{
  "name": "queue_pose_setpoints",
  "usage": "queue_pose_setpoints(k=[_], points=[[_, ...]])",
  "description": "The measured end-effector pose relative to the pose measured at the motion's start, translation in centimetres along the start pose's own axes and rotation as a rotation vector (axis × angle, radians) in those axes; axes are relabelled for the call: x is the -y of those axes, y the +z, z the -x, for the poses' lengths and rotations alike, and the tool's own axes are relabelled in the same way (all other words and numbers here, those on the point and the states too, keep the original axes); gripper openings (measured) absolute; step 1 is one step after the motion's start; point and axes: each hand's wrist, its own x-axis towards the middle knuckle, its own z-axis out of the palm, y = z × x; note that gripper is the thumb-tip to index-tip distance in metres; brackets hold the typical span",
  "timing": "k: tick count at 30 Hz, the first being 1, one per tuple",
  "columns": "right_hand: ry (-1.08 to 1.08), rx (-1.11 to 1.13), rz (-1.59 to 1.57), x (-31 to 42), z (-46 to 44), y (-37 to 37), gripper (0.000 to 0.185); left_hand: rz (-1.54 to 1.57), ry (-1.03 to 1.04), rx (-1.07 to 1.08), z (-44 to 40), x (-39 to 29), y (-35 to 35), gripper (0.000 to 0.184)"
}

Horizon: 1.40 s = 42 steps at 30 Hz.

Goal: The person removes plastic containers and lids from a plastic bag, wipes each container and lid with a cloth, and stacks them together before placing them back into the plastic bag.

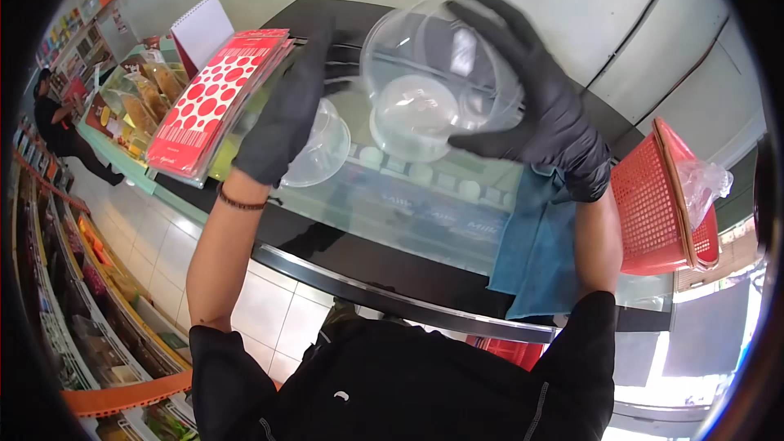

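My right hand (535, 102), in a black glove, grips a clear round plastic bowl (392, 41) by its side, thumb low and fingers over the far rim. The bowl is raised and tilted above the counter, a whitish patch showing on its wall. To its left, my left hand (290, 110), also gloved, has its fingers stretched toward the bowl, smeared by motion; no contact can be made out. Partly behind the left wrist, another clear round plastic piece (331, 151) lies on the glass counter top (384, 204).
Left on the counter are a red dotted packet (216, 98), a white spiral pad (204, 28) and packaged food (147, 90). A blue cloth (535, 237) and red basket (653, 204) are at right. Another person (61, 122) stands far left, near shelves (106, 302).
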Motion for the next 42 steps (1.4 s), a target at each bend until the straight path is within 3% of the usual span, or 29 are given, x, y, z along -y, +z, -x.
queue_pose_setpoints(k=[3, 5, 8, 10, 11, 13, 16, 22, 25, 28, 30, 33, 34, 38, 42], points=[[0.244, -0.159, -0.001, -1.9, 0.9, -0.8, 0.089, -0.586, 0.089, -0.058, 1.8, -2.0, -1.7, 0.040], [0.485, -0.201, -0.034, -3.2, 2.1, -0.5, 0.084, -0.806, 0.187, -0.034, 4.3, -2.5, -3.0, 0.038], [0.800, -0.247, -0.162, -3.5, 3.5, 0.4, 0.081, -0.919, 0.220, -0.137, 7.9, -0.4, -5.5, 0.040], [0.922, -0.259, -0.158, -3.8, 4.4, 1.4, 0.082, -1.006, 0.135, -0.215, 9.6, 1.4, -6.8, 0.042], [0.919, -0.229, -0.100, -3.8, 4.5, 1.9, 0.083, -1.075, 0.077, -0.258, 10.2, 2.3, -7.5, 0.041], [0.918, -0.166, 0.016, -3.2, 4.4, 2.8, 0.084, -0.901, -0.041, -0.315, 11.2, 3.1, -8.5, 0.040], [0.552, -0.103, 0.322, -2.0, 3.0, 4.4, 0.090, -0.885, -0.003, -0.237, 11.5, 3.7, -9.4, 0.040], [0.516, 0.118, 0.467, 1.4, -0.3, 6.7, 0.103, -0.844, -0.097, -0.087, 10.9, 3.9, -11.7, 0.050], [0.542, 0.103, 0.490, 1.7, -1.2, 7.0, 0.105, -0.793, -0.082, -0.015, 10.8, 4.2, -12.6, 0.057], [0.592, -0.060, 0.513, 1.2, -1.9, 5.8, 0.094, -0.743, -0.125, 0.082, 10.7, 4.0, -12.7, 0.067], [0.957, -0.286, 0.007, -0.8, -1.5, 4.9, 0.088, -0.797, -0.076, 0.146, 10.7, 4.1, -12.8, 0.071], [1.027, -0.234, -0.074, -0.7, -2.5, 6.2, 0.083, -0.833, -0.051, 0.185, 10.8, 4.4, -12.9, 0.074], [0.865, -0.142, 0.118, -1.1, -1.5, 8.1, 0.085, -0.826, -0.051, 0.181, 10.8, 4.3, -12.9, 0.074], [0.780, 0.074, 0.251, 0.0, -1.1, 13.0, 0.095, -0.805, -0.047, 0.169, 10.6, 4.3, -12.9, 0.073], [0.900, 0.206, 0.329, -1.1, 0.8, 15.7, 0.099, -0.812, -0.026, 0.174, 10.6, 4.5, -13.0, 0.071]])
